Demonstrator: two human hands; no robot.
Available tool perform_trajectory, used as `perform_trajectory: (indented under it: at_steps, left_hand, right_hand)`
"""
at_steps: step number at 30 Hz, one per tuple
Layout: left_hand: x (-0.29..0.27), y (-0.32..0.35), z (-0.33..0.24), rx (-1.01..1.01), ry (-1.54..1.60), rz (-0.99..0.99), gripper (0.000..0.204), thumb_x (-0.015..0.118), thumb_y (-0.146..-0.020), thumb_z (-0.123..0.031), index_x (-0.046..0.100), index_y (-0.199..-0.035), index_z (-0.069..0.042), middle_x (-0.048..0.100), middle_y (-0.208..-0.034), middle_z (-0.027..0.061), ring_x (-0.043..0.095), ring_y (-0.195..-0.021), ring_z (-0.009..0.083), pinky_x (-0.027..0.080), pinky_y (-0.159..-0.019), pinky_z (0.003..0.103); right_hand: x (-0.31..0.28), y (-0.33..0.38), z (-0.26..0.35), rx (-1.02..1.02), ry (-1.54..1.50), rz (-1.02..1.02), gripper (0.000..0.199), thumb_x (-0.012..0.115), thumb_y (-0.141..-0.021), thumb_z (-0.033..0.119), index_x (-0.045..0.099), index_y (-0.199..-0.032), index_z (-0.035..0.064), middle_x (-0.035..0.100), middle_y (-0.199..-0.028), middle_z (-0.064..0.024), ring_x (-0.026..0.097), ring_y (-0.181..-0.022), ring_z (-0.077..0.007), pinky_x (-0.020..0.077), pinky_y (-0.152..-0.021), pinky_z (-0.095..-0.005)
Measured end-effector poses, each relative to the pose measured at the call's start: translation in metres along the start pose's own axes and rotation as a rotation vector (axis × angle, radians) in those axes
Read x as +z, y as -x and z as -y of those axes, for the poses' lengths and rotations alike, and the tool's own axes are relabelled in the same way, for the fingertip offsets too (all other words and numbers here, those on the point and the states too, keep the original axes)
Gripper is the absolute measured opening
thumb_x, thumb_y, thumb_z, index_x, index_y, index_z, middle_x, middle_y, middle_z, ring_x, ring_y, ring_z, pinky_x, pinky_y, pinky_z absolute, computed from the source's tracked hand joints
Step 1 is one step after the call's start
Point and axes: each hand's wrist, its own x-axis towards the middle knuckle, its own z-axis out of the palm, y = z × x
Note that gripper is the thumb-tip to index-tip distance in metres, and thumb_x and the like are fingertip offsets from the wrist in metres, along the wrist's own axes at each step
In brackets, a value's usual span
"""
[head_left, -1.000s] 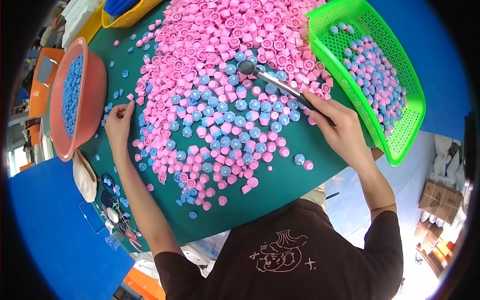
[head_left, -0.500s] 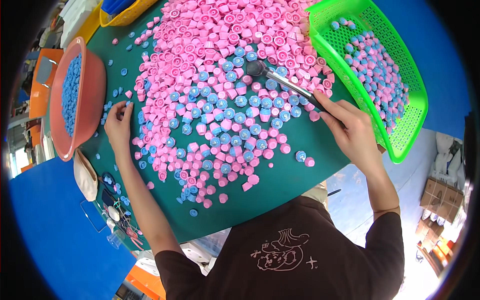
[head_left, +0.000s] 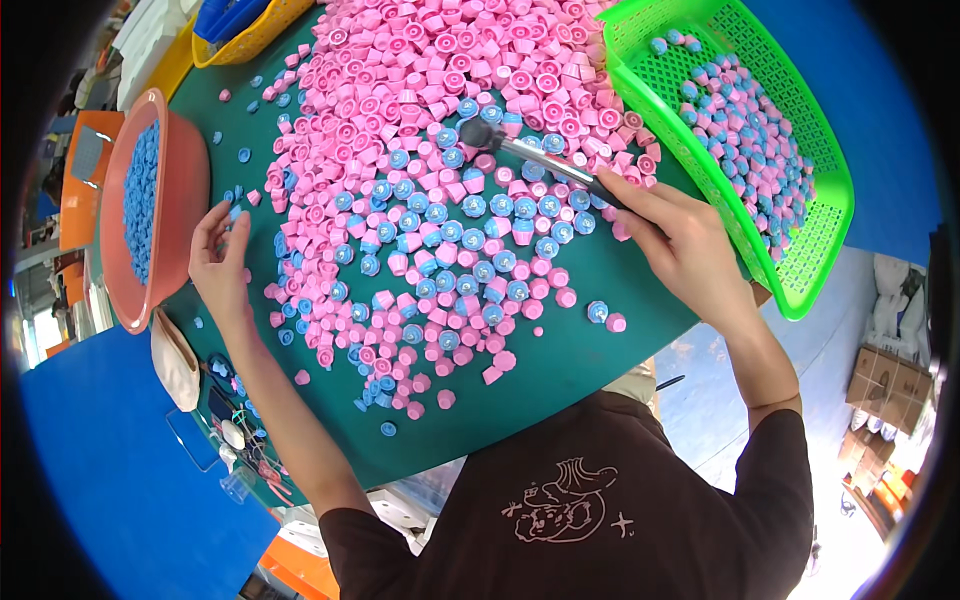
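A big heap of pink caps (head_left: pixel 440 110) covers the green table (head_left: pixel 560 370); many near me carry blue inserts (head_left: pixel 470 205). My right hand (head_left: pixel 680 240) grips a small metal hammer (head_left: pixel 530 152) by its dark handle, its head over the blue-topped caps. My left hand (head_left: pixel 222 262) rests at the heap's left edge, fingers pinching a small blue disc beside the salmon bowl (head_left: pixel 180 200), which is full of blue discs.
A bright green basket (head_left: pixel 800 270) at the right holds finished pink-and-blue caps. A yellow tray (head_left: pixel 245 30) sits at the far left corner. Loose blue discs (head_left: pixel 245 155) are scattered near the bowl. Small tools and clutter (head_left: pixel 235 430) lie at the table's left front edge.
The hammer head has shifted slightly within the heap. My left hand has moved a little toward the bowl side and lifted a blue disc.
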Motion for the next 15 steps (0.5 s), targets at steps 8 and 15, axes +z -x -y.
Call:
perform_trajectory:
  at_steps: [8, 15]
  left_hand:
    - [0.095, 0.053, -0.103, 0.228, -0.079, 0.436, 0.030, 0.081, -0.074, -0.015, 0.071, -0.101, -0.004, 0.068, -0.096, 0.0035, 0.058, -0.078, 0.0113, 0.047, -0.069, 0.026]
    - [0.173, 0.055, -0.113, 0.493, -0.252, 0.581, 0.028, 0.079, -0.069, -0.017, 0.070, -0.091, -0.004, 0.061, -0.081, 0.0103, 0.063, -0.076, 0.0250, 0.049, -0.069, 0.037]
  right_hand:
    - [0.005, 0.000, -0.014, 0.040, -0.219, -0.045, 0.040, 0.064, -0.090, 0.005, 0.061, -0.130, 0.0065, 0.068, -0.092, -0.0095, 0.059, -0.073, -0.0128, 0.0471, -0.068, -0.0281]
    - [0.006, 0.014, -0.027, 0.101, -0.331, -0.096, 0.040, 0.064, -0.091, 0.006, 0.060, -0.131, 0.0040, 0.070, -0.102, -0.0072, 0.057, -0.081, -0.0073, 0.0463, -0.074, -0.0223]
